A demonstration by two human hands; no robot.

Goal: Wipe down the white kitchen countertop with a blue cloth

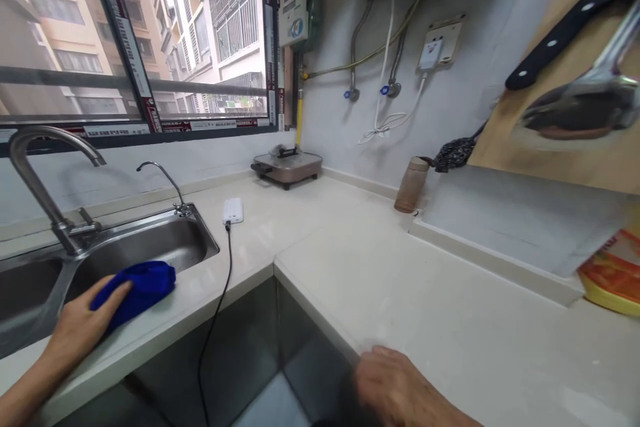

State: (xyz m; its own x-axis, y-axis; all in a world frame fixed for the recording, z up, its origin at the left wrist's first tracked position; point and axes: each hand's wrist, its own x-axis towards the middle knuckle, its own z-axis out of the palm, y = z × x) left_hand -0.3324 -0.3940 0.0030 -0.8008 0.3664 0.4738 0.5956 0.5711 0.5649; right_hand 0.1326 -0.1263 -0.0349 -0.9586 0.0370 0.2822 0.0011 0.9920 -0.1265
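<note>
My left hand (83, 313) is closed on a bunched blue cloth (143, 283), thumb on top, at the front rim of the steel sink (165, 243). The cloth lies partly over the rim and partly on the pale countertop (400, 280). At the counter's front edge, on the right, is my right hand (395, 383). It is smeared by motion and its fingers are mostly hidden, so I cannot make out anything in it.
A white power bank (233, 210) with a black cable (227, 267) lies right of the sink. Behind stands an electric pan (287, 167). A brown bottle (411, 185) is by the wall. A knife (550, 47) and ladle (580, 110) hang at right. The faucet (45, 140) arches over the sink.
</note>
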